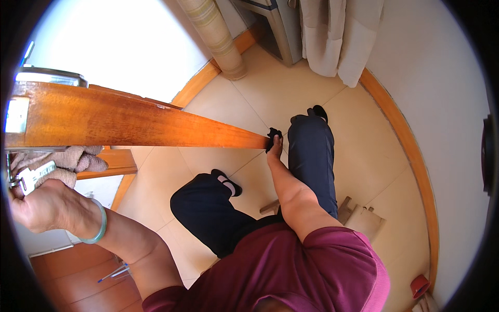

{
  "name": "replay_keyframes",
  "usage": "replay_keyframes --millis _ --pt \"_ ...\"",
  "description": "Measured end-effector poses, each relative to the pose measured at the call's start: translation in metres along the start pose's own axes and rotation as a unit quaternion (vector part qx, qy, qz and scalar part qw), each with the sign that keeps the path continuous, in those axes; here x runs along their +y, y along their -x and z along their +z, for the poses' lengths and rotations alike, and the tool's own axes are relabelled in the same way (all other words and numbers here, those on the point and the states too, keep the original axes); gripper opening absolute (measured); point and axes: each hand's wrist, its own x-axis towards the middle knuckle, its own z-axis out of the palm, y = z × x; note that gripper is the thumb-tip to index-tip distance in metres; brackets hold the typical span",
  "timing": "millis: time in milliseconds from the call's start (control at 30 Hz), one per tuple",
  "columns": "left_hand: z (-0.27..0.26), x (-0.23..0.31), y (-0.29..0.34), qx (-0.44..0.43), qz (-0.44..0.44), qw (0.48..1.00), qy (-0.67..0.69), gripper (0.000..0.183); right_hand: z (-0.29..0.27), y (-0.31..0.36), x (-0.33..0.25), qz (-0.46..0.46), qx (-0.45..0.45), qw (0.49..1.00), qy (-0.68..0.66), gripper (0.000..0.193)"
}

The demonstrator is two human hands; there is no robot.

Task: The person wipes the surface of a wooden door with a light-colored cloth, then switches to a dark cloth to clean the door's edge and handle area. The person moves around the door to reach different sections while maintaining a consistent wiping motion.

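A brown wooden door stands edge-on, running from the upper left toward the middle. At its lower end, my right hand is closed on a black cloth and presses it against the door's edge. My left hand, with a green bangle on the wrist, is curled beside the lock side of the door. What its fingers grip is hidden at the picture's rim. Just above that hand are a silver key and a bunched beige-brown cloth. A metal handle part juts from the door's far face.
My legs in dark trousers are spread on beige floor tiles, over a low wooden stool. Curtains and a grey metal-framed cabinet stand at the back. A white wall with wooden skirting curves along the right.
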Motion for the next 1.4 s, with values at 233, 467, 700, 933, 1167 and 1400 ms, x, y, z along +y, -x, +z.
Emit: replay_keyframes --millis 233,467,700,933,1167,1400 --pt "-0.030 -0.004 0.003 -0.002 0.002 0.999 -0.052 0.028 -0.012 0.038 -0.022 0.056 0.007 0.995 0.082 0.035" --pt "-0.027 -0.009 0.011 0.018 0.008 1.000 -0.022 0.030 0.006 0.073 -0.093 0.122 -0.075 0.985 0.099 0.022" --pt "-0.052 -0.007 -0.001 -0.087 0.041 0.990 -0.104 0.020 0.052 0.140 -0.259 0.348 -0.180 0.887 -0.243 0.024" --pt "-0.048 0.012 0.012 -0.046 -0.020 0.999 0.009 0.019 0.090 0.203 -0.391 0.368 -0.363 0.749 -0.415 0.031" --pt "-0.066 0.004 0.005 -0.093 0.001 0.996 -0.009 0.025 0.109 0.257 -0.459 0.357 -0.400 0.747 -0.393 0.033" --pt "-0.077 0.018 0.003 -0.071 -0.040 0.997 -0.002 0.028 0.127 0.281 -0.493 0.120 -0.450 0.838 -0.284 0.034"
